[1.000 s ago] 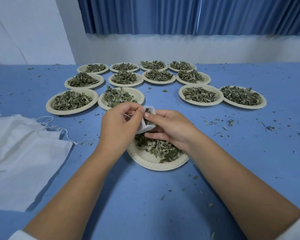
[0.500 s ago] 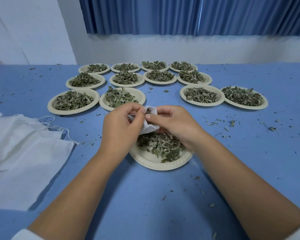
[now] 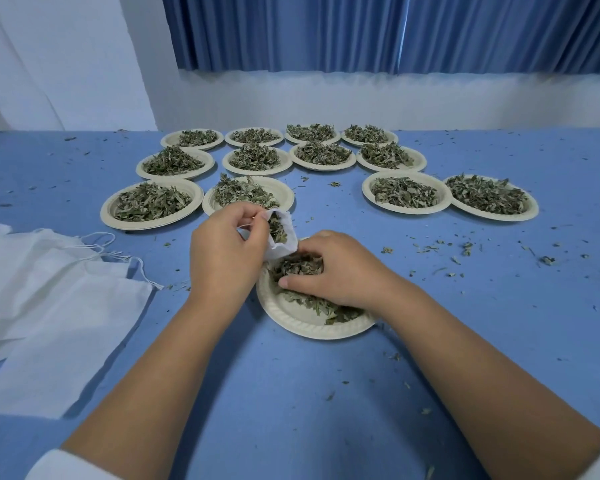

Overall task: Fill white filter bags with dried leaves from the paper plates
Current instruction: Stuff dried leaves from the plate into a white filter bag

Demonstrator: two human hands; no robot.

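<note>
- left hand (image 3: 227, 252) pinches filter bag (image 3: 284, 242) at rim, mouth open, some leaves inside, just above near plate (image 3: 302, 322)
- right hand (image 3: 336, 268) fingers curled around dried leaves (image 3: 300, 266) on that plate
- plate on blue tabletop (image 3: 291, 393)

Filter bag (image 3: 288, 249): white, open-mouthed, holding dried leaves (image 3: 277, 230), tilted over near plate's (image 3: 291, 313) far rim; twelve heaped plates (image 3: 406, 210) lay beyond.

Blue table (image 3: 465, 341), twelve paper plates (image 3: 407, 211) heaped with dried leaves (image 3: 404, 192) in rows across its far half, one more plate (image 3: 302, 323) of leaves nearer the front, flat white bags (image 3: 49, 306) with drawstrings piled at left, leaf crumbs (image 3: 466, 247) scattered mostly at right
</note>
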